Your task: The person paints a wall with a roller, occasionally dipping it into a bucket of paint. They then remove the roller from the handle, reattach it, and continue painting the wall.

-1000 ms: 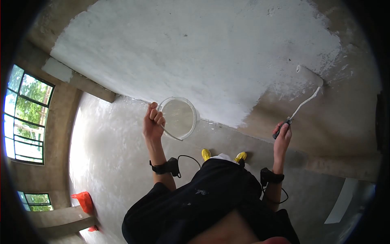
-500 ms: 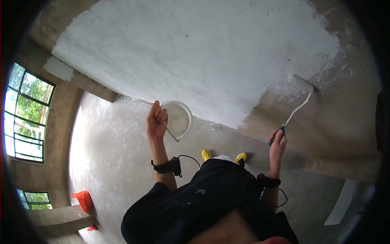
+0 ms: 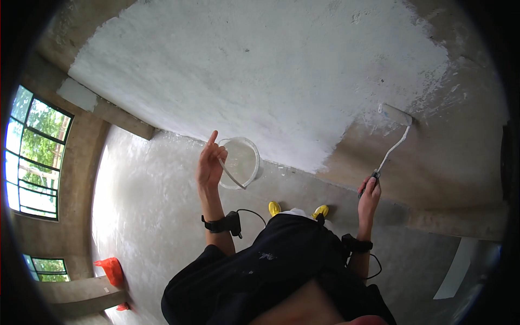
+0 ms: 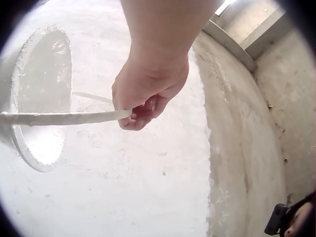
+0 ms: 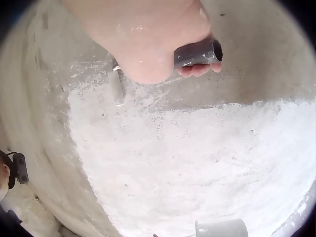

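The left hand (image 3: 210, 165) grips the curved handle (image 3: 232, 176) of a white bucket (image 3: 257, 168), its index finger pointing outward. In the left wrist view the fingers of that hand (image 4: 150, 94) curl round the handle (image 4: 64, 118), and the bucket (image 4: 22, 143) hangs at the left. The right hand (image 3: 369, 197) holds the dark grip of a paint roller. The roller's white sleeve (image 3: 396, 114) lies against the wall at the edge of the white paint. In the right wrist view the dark grip (image 5: 195, 53) passes through the right hand (image 5: 148, 44), with the sleeve (image 5: 116, 89) beyond.
The wall (image 3: 260, 65) is white over a broad area and bare brown at the right (image 3: 433, 162). Yellow shoes (image 3: 274, 207) stand on the grey floor (image 3: 157, 216). A red bag (image 3: 111, 270) and windows are at the left.
The roller and right hand have moved left and slightly down along the wall's paint edge. The left hand has shifted slightly right, and its index finger has straightened.
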The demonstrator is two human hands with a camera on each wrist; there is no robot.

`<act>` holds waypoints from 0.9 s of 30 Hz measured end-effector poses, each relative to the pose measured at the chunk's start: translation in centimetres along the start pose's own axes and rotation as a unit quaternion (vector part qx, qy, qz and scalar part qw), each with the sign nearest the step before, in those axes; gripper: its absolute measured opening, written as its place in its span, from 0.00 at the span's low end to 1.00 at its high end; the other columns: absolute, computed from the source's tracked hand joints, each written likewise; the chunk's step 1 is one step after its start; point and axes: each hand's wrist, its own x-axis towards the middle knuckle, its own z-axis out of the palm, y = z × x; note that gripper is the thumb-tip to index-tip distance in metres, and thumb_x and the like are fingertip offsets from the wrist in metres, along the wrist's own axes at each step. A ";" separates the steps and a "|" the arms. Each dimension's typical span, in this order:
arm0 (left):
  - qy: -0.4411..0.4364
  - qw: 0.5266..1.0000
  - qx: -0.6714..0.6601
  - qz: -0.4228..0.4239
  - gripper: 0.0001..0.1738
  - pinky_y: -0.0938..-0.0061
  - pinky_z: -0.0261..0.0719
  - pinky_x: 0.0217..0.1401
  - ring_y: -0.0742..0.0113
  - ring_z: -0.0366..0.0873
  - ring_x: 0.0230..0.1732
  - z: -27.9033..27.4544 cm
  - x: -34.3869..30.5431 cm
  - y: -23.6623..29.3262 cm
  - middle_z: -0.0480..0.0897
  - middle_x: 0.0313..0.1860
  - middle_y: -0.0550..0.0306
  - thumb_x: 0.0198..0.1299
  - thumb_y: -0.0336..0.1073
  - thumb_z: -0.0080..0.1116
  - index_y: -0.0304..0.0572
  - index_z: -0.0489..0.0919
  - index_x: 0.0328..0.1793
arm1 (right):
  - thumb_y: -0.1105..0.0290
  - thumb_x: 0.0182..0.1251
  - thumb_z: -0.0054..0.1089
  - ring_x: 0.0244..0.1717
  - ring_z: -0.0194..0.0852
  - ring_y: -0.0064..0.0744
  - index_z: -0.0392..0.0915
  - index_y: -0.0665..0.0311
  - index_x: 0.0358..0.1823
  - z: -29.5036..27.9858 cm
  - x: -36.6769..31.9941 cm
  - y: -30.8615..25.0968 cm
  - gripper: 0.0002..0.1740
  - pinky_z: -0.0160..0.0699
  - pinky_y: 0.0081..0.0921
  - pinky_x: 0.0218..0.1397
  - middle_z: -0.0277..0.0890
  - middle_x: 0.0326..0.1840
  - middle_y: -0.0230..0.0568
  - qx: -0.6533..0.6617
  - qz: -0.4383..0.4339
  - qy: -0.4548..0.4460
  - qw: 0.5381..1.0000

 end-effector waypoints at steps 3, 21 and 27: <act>-0.021 1.000 0.007 0.001 0.30 0.79 0.58 0.36 0.77 0.58 0.30 -0.7 0.2 -0.2 0.61 0.23 0.69 0.70 0.33 0.51 0.22 0.58 0.72 | 0.55 0.79 0.37 0.21 0.61 0.21 0.67 0.62 0.33 0.0 -0.1 -0.2 0.20 0.63 0.22 0.27 0.63 0.20 0.30 0.002 -0.001 0.001 1.000; -0.029 0.996 0.086 0.025 0.31 0.79 0.59 0.35 0.78 0.58 0.29 -2.0 0.5 -0.3 0.63 0.23 0.69 0.70 0.32 0.49 0.19 0.55 0.73 | 0.58 0.79 0.40 0.22 0.59 0.20 0.68 0.61 0.31 -0.2 -0.2 -0.5 0.18 0.59 0.22 0.27 0.61 0.20 0.28 0.034 0.011 0.007 0.999; 0.001 0.999 -0.033 0.008 0.31 0.79 0.59 0.36 0.77 0.58 0.32 -0.8 0.4 -0.9 0.58 0.22 0.69 0.72 0.35 0.48 0.20 0.55 0.73 | 0.57 0.79 0.39 0.22 0.60 0.21 0.68 0.62 0.32 -0.3 -0.4 -0.5 0.19 0.61 0.22 0.28 0.62 0.21 0.29 0.001 0.010 0.004 1.000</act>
